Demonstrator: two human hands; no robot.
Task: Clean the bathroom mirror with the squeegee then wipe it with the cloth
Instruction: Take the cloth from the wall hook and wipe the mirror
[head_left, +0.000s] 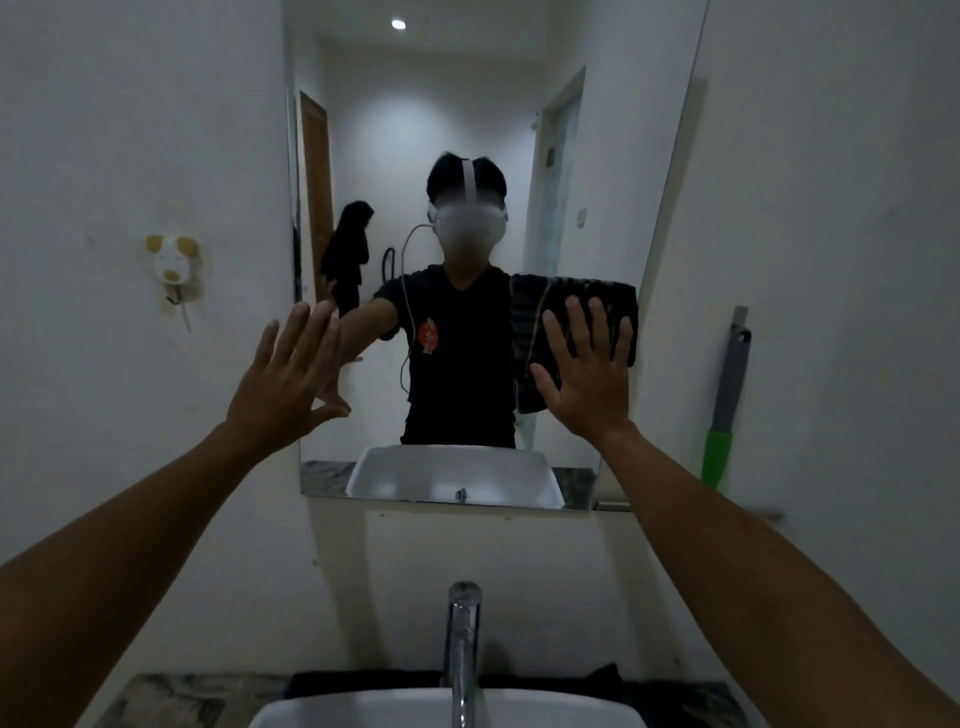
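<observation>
The mirror (441, 130) hangs on the white wall above the sink. My right hand (587, 374) presses a dark cloth (576, 296) flat against the glass at the mirror's lower right, fingers spread over it. My left hand (291, 374) rests with spread fingers at the mirror's left edge, palm toward the glass, holding nothing. The squeegee (727, 395), grey with a green handle, leans upright against the wall to the right of the mirror.
A chrome tap (463, 649) rises from the white basin (447, 714) directly below. Dark fabric lies on the counter behind the tap. A small animal-shaped hook (174, 265) sticks to the left wall. The mirror reflects a person with a headset and another figure behind.
</observation>
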